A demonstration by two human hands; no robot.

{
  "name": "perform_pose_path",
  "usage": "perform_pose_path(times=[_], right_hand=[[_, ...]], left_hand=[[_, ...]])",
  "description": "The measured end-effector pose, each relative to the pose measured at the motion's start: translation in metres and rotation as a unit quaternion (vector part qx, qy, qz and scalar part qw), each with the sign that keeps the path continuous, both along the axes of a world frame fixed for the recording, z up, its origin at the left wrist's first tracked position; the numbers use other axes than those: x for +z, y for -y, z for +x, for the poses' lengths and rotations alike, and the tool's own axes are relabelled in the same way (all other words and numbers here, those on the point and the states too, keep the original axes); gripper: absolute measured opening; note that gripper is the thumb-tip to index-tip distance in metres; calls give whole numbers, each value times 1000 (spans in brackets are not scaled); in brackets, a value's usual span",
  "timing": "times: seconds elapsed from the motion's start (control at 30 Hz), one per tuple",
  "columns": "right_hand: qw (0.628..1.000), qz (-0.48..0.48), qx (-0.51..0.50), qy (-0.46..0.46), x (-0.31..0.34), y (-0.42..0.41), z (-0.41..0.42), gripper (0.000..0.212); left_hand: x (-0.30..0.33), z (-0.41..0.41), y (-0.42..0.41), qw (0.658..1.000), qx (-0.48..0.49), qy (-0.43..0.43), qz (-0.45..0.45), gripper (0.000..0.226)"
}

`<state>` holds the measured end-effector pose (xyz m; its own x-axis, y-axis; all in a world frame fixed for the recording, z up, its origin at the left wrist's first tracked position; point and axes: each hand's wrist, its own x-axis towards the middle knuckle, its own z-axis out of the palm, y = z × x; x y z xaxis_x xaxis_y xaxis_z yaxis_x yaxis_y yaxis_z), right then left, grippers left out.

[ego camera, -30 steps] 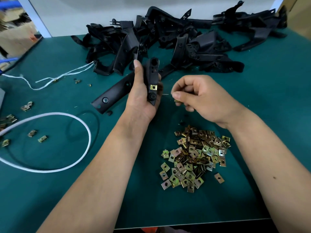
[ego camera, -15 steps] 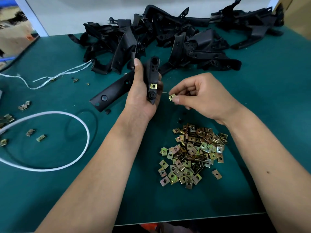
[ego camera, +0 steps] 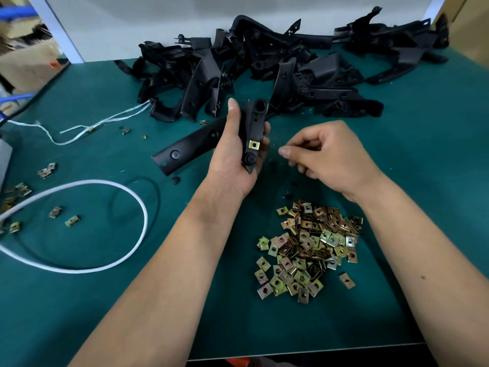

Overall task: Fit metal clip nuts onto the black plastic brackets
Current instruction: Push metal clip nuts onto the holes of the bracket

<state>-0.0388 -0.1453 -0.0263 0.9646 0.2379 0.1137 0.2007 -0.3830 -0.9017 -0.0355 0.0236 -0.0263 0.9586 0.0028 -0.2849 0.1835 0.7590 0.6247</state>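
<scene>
My left hand [ego camera: 232, 160] grips a black plastic bracket [ego camera: 190, 145], upright above the green table. One brass clip nut [ego camera: 254, 144] sits fitted on the bracket's lower end, just above its round boss. My right hand [ego camera: 328, 154] hovers a short gap to the right of the bracket, thumb and forefinger pinched together. The clip nut it pinches is hidden behind the fingertips. A heap of loose clip nuts [ego camera: 309, 247] lies on the table between my forearms.
A tangled pile of black brackets [ego camera: 267, 67] fills the back of the table [ego camera: 436, 181]. A white cord loop [ego camera: 132, 197] and a few stray clip nuts [ego camera: 55, 211] lie at the left. The table's front edge [ego camera: 291, 352] is near.
My right hand has turned, so the clip nut visible at its fingertips half a second ago is now hidden. The left hand and bracket have barely moved.
</scene>
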Motion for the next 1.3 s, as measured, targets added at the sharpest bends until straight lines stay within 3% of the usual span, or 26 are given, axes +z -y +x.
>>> perform_pose_path(times=[0.17,0.3,0.63,1.03,1.3], right_hand=[[978,198,-6,-70,6,0,0,22],[959,273,12,-75,11,-3,-5,25],[972,233,-19,1,10,-12,-9,9],[955,284,-53,-66,4,-25,-11,12],[939,330,-47,-88,7,-25,-13,10]], left_hand=[[-2,-1,3,1000,-2,-6,16,61],[-3,0,1,1000,2,-10,28,61],[-2,-3,5,999,5,-25,39,57],[1,-9,18,988,-92,28,123,62],[-1,-9,12,992,-93,29,80,64]])
